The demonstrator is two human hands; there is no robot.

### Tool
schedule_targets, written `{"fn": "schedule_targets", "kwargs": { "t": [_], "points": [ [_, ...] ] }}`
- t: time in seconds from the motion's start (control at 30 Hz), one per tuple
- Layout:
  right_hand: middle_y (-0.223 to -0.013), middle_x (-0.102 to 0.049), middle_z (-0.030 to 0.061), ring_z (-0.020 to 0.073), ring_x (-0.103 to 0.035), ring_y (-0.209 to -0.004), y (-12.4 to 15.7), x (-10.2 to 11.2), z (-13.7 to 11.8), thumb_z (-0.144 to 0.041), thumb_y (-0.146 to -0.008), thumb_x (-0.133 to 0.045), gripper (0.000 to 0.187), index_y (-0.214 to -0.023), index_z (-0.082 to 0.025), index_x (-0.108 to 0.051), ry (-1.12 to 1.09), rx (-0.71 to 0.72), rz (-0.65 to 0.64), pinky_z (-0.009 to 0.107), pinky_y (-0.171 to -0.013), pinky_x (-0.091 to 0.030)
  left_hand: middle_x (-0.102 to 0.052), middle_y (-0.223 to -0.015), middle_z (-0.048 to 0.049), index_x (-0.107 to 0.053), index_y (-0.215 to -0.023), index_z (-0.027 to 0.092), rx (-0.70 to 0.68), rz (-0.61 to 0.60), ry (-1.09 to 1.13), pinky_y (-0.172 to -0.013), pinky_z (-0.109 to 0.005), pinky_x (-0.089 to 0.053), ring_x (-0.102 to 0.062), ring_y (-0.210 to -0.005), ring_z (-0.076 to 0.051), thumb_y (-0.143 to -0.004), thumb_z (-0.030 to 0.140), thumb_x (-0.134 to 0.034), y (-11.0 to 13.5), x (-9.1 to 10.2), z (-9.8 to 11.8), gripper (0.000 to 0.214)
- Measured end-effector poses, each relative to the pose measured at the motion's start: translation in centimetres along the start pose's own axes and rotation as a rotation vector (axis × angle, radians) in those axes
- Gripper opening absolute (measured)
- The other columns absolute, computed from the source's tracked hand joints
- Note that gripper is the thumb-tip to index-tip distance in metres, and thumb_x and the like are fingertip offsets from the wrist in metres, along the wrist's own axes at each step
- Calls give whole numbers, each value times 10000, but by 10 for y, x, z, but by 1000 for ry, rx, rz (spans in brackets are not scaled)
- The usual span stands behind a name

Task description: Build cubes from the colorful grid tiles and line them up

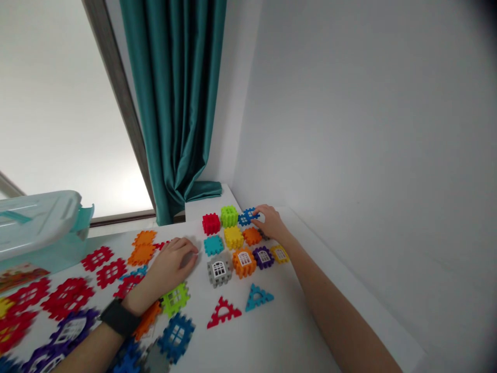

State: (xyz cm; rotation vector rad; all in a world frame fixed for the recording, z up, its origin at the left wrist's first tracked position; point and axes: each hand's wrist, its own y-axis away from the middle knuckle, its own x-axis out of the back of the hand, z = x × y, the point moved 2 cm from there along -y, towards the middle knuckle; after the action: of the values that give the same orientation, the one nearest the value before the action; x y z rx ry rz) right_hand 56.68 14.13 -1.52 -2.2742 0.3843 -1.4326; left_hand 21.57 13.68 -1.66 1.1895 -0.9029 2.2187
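Observation:
My right hand (271,221) reaches to the far corner of the white table (272,331) and pinches a blue waffle block (247,216) beside the lime green cube (229,215). Cubes stand in rows there: red (210,224), teal (213,244), yellow (233,237), orange (252,235), grey with a window (219,272), orange with a window (244,262), purple (263,256). My left hand (173,265) lies on the table with fingers curled, a black watch (119,316) on its wrist, among flat pieces; I cannot tell if it holds one.
Flat red, orange, purple, blue and lime tiles (66,298) are scattered at the left. A red triangle (223,312) and a teal triangle (258,297) lie near the middle. A pale teal plastic box (37,228) stands at the far left. A teal curtain (178,103) hangs behind; a wall runs along the right.

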Motion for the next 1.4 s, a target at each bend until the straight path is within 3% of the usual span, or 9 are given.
{"fn": "schedule_targets", "kwargs": {
  "t": [0.2, 0.6, 0.97, 1.2, 1.4],
  "points": [
    [-1017, -691, 50, 234, -612, -1014, -18, -16, 17, -177, -775, -758, 131, -864, -223, -674, -50, 2, -82, 417, -967, -458, -695, -992, -78, -682, -949, 209, 22, -52, -19, -868, -408, -495, -631, -962, -260, -958, 321, -486, -1, -2, -2, 226],
    [-968, -711, 29, 192, -658, -949, -15, -25, 28, -165, -763, -768, 146, -888, -216, -712, -157, -26, -169, 332, -905, -495, -677, -1013, -68, -676, -986, 224, 10, -64, -46, -861, -403, -491, -616, -971, -259, -973, 358, -478, 1, -6, -7, 240],
    [-1004, -716, 32, 201, -654, -996, -17, -17, 26, -180, -767, -758, 140, -888, -219, -701, -169, -29, -154, 356, -956, -478, -681, -1013, -69, -686, -970, 224, 28, -64, -69, -858, -402, -500, -620, -968, -261, -957, 346, -489, 0, -3, -2, 232],
    [-1022, -731, 39, 214, -659, -1007, -12, -2, 54, -204, -777, -744, 135, -905, -223, -707, -112, -109, -159, 365, -951, -479, -681, -1000, -64, -678, -959, 229, 7, -54, -61, -855, -402, -502, -620, -962, -260, -958, 355, -485, 0, -3, -4, 231],
    [-1032, -740, 27, 211, -658, -1024, -8, -8, 69, -236, -756, -767, 145, -893, -249, -721, -71, -158, -212, 357, -982, -467, -675, -1007, -62, -679, -979, 239, -15, -27, -55, -842, -391, -499, -619, -954, -253, -966, 373, -479, 3, -9, -12, 241]
  ]
}}
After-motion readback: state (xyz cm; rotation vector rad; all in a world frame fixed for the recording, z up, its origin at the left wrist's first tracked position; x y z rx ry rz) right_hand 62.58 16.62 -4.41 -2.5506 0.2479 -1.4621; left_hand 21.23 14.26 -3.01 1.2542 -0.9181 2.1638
